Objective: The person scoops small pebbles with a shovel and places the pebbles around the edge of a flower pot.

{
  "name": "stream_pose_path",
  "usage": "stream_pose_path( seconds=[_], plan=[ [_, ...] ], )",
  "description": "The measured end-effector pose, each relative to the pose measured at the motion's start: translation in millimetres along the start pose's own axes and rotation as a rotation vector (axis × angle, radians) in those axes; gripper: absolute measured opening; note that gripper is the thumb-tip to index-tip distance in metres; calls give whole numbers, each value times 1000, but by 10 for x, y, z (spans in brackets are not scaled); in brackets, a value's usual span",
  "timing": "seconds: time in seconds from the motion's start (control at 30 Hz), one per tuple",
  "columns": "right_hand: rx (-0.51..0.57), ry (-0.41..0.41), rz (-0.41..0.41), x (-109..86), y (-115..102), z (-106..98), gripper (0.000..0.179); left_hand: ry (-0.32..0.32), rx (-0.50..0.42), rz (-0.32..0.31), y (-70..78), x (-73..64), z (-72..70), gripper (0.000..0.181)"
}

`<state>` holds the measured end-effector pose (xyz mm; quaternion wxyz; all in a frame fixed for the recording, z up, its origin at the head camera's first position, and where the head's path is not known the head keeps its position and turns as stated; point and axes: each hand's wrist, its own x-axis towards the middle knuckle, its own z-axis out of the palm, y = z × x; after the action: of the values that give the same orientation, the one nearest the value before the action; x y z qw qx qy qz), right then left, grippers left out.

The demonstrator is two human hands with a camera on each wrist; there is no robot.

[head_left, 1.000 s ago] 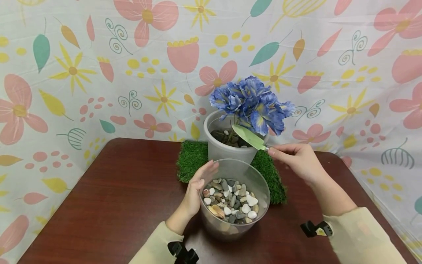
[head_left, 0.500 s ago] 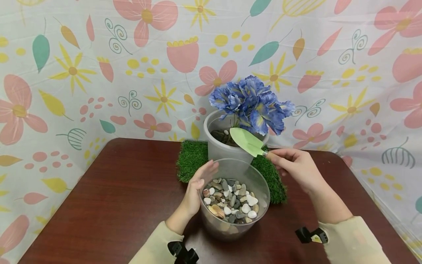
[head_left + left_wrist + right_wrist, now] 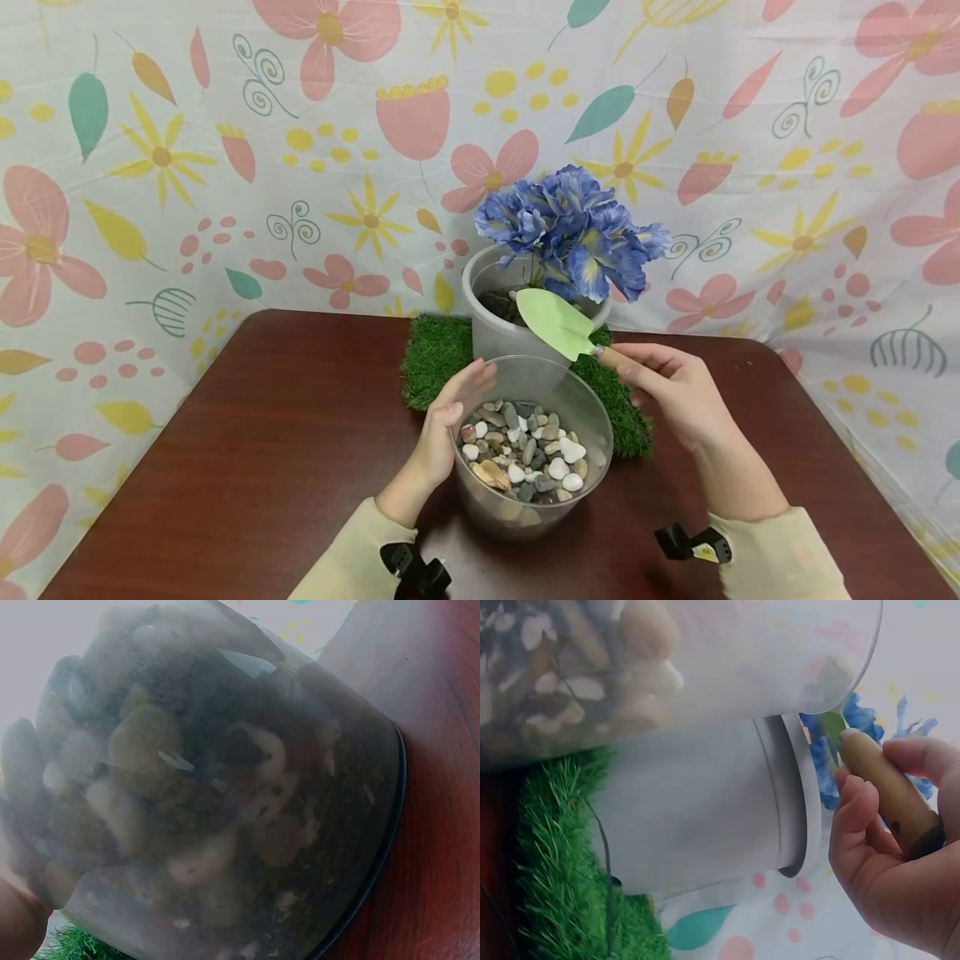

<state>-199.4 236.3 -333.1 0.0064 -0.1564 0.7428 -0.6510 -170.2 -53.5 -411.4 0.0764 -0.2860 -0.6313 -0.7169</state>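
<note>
The right hand (image 3: 678, 392) grips a likely light, stiff, green-bladed trowel (image 3: 557, 322) by its wooden handle (image 3: 615, 359), surest there; leftward, the straight-fingered left hand (image 3: 442, 427) touches a clear, round pebble bowl (image 3: 517, 523).

Smooth stones (image 3: 528, 457) lie inside a glossy clear-plastic bowl (image 3: 510, 518), a matt plastic pot (image 3: 498, 335) behind it, a smooth-bladed trowel (image 3: 558, 327) (wooden-handled) near the bowl.
</note>
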Motion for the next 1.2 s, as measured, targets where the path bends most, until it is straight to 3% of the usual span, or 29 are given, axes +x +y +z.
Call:
stream_pose_path(
  seconds=[0.13, 0.5, 0.83, 1.2],
  plan=[
    [112, 4, -25, -43, 64, 38, 26, 0, -4, -3, 3, -1, -5, 64],
    [281, 134, -56, -166, 137, 164, 28, 10, -19, -14, 18, -2, -4, 65],
    [277, 196, -136, -231, 103, 156, 27, 10, -16, -28, 5, 6, 2, 65],
    [329, 239, -159, -240, 100, 202, 29, 20, -7, -40, -7, 12, -2, 64]
  ],
)
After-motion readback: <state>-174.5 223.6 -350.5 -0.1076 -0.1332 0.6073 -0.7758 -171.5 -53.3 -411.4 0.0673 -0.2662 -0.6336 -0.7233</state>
